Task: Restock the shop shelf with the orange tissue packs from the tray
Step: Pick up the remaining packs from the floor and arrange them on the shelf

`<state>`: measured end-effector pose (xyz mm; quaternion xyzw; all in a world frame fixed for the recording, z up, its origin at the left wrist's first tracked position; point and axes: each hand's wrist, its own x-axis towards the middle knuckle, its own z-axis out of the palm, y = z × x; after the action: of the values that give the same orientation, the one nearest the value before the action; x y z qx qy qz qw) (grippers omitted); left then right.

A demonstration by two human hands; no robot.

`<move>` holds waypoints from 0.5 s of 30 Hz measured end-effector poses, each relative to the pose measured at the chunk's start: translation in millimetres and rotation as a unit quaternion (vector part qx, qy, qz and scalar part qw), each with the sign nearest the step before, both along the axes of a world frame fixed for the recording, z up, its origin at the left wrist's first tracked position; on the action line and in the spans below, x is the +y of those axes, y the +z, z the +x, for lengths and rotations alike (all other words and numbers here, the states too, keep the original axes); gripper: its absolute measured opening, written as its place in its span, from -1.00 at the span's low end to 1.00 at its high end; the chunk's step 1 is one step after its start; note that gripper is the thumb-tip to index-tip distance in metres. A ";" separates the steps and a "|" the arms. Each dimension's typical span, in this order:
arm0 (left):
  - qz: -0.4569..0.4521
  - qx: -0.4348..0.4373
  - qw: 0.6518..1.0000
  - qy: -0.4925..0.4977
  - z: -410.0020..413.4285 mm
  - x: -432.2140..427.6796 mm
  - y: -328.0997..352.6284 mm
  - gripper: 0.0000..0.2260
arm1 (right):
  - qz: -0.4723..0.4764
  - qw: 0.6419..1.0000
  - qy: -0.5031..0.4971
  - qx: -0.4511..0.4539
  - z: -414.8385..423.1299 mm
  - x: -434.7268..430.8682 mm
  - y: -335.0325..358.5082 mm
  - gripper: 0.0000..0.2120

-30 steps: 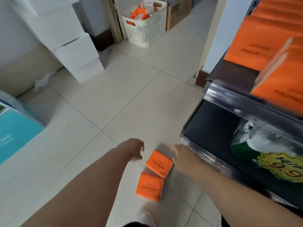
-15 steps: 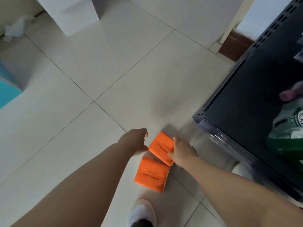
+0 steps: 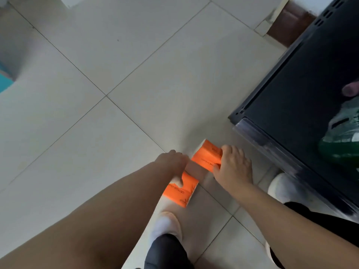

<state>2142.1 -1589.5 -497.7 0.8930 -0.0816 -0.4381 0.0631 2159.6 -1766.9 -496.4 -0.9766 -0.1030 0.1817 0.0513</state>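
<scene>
Two orange tissue packs lie on the tiled floor just left of the black shelf (image 3: pixel 291 90). My right hand (image 3: pixel 233 167) is curled over the right edge of the farther orange pack (image 3: pixel 206 158), whose left end is tipped up a little. My left hand (image 3: pixel 172 162) rests on the nearer orange pack (image 3: pixel 182 193), thumb pressed on its top and fingers over its upper left corner. Both forearms reach down from the bottom of the view. No tray is in view.
The shelf's lowest board has a clear plastic front strip (image 3: pixel 272 150) and holds a green plastic-wrapped pack (image 3: pixel 342 146) at the right. My white shoes (image 3: pixel 165 228) stand close behind the packs. A teal box (image 3: pixel 3 82) shows at the left edge.
The view has tilted down and closer to the floor. Both hands have come down onto the two packs: the right has closed on the farther one, the left has settled on the nearer one.
</scene>
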 end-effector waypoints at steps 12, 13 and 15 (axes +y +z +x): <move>0.137 -0.008 0.986 -0.094 -27.6 -5.6 -16.2 -0.60 | -0.078 0.995 0.058 0.005 -35.6 -4.9 -26.5 -0.60; 0.140 0.000 0.986 -0.096 -28.3 -4.6 -17.6 -0.64 | -0.071 0.996 0.059 0.007 -35.7 -6.1 -26.8 -0.60; 0.142 0.022 0.985 -0.092 -28.7 -3.9 -19.8 -0.68 | -0.051 0.996 0.076 0.016 -34.7 -9.1 -26.9 -0.61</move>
<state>2113.4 -1593.4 -517.5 0.8716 -0.0991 -0.4689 -0.1032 2124.9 -1776.0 -523.4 -0.9641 -0.1669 0.2060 -0.0114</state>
